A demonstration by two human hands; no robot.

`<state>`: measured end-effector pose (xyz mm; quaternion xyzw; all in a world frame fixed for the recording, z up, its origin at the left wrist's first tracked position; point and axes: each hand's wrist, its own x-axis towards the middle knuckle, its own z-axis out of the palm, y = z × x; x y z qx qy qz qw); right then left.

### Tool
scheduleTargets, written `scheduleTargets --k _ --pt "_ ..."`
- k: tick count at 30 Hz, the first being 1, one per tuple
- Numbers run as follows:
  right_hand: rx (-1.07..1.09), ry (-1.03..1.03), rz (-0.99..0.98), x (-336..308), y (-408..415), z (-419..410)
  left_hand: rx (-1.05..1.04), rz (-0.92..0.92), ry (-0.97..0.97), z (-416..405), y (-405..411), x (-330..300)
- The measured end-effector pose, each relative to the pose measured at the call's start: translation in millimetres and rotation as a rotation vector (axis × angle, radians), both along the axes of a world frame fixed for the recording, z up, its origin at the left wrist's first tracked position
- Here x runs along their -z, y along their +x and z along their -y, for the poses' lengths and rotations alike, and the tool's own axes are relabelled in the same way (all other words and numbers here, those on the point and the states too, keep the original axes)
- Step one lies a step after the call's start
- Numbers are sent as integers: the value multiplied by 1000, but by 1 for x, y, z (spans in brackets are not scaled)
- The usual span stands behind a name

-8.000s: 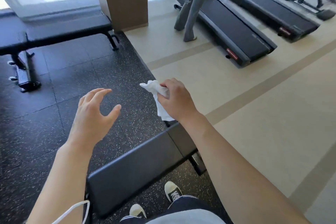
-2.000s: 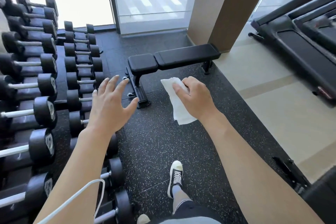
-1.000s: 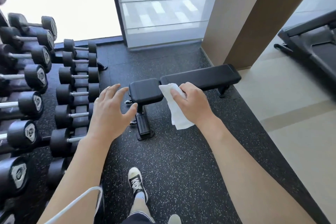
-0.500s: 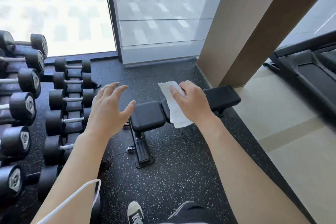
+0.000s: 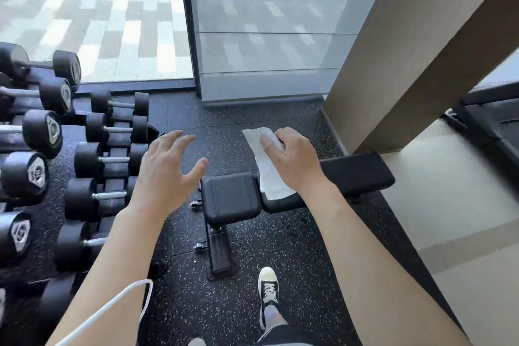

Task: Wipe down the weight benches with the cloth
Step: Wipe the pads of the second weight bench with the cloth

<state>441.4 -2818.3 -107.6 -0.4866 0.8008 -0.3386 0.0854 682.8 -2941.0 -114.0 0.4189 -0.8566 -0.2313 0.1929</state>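
A black padded weight bench (image 5: 356, 174) stands on the dark speckled floor ahead of me, with its square seat pad (image 5: 230, 198) on the left and the long back pad running right. My right hand (image 5: 292, 161) grips a white cloth (image 5: 268, 174) that hangs in the air above the gap between the two pads. My left hand (image 5: 165, 174) hovers open, fingers spread, left of the seat pad and holds nothing. Whether the cloth touches the bench I cannot tell.
A rack of black dumbbells (image 5: 92, 160) fills the left side. A brown pillar (image 5: 398, 70) rises just behind the bench's right end, and a glass wall (image 5: 261, 31) closes the far side. A treadmill (image 5: 488, 123) shows at the right edge. My right shoe (image 5: 268, 289) stands below the bench.
I have walked from the first bench towards this one; it has grown closer and now lies right under my hands. The cloth stays in my right hand, the left hand stays open.
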Motion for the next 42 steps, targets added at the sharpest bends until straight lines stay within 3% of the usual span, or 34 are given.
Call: scheduleTargets --k 8,18,31,42 --pt "-136 25 74 26 -81 75 -112 55 -19 35 -66 9" --pt "-231 202 117 132 -94 165 -33 266 -44 130 -78 84" --pt "-124 340 149 375 -73 243 77 167 137 211 -65 367" --pt "-113 272 -43 579 -58 294 19 184 310 204 -84 592"
